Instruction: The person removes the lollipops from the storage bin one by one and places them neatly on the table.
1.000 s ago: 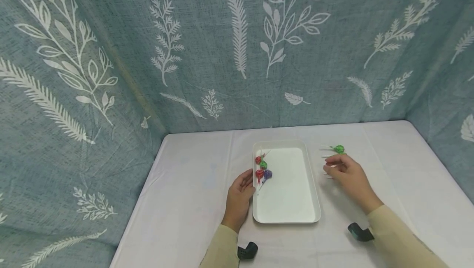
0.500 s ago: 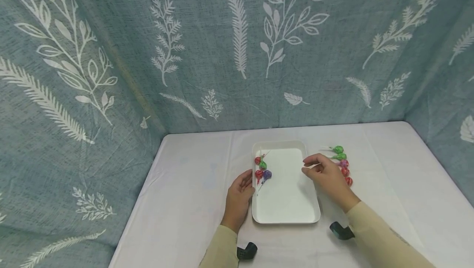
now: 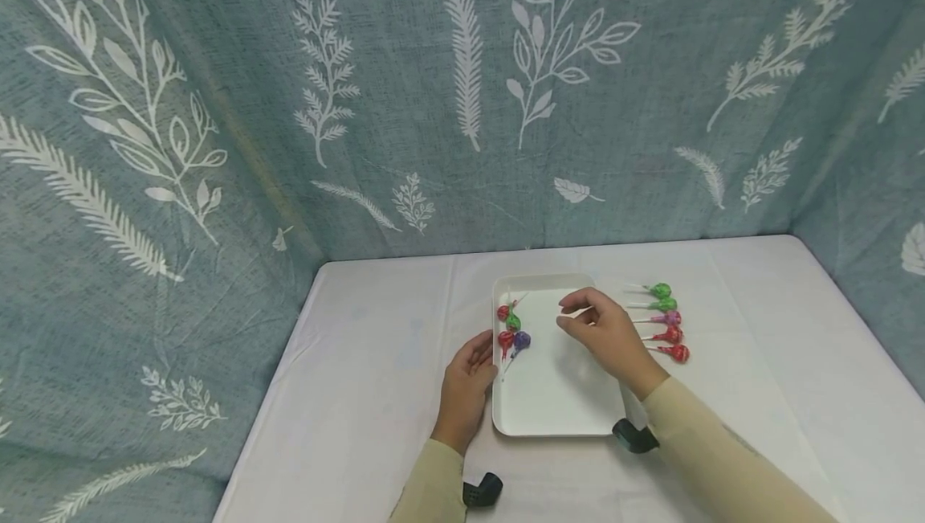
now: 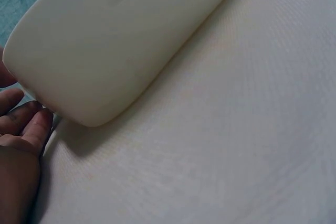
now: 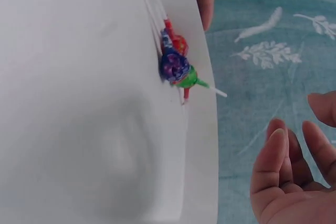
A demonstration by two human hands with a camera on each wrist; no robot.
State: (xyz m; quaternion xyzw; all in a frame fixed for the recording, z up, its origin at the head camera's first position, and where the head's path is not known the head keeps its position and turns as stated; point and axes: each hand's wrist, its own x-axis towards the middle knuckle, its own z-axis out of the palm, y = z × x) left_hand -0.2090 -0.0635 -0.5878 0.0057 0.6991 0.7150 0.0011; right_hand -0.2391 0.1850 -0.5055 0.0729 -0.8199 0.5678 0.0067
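Over tray (image 3: 560, 398), R hand (image 3: 605, 337) hovers half-curled, grip slack & empty; L hand (image 3: 466, 394) loose agst tray's side.

- I count nine lollipops (image 3: 671, 336) in all: four in the tray (image 3: 560, 402), five on the surface (image 3: 361, 402).
- Red ones: four, two in each place.
- Green ones: three, one in the tray, two outside.
- Purple: one, in the tray.
- Pink: one, outside.
- Trays: one.
- I have two hands as grips, left grip (image 3: 465, 397) and right grip (image 3: 607, 342).
- Black devices (image 3: 483, 490): two, one per wrist.
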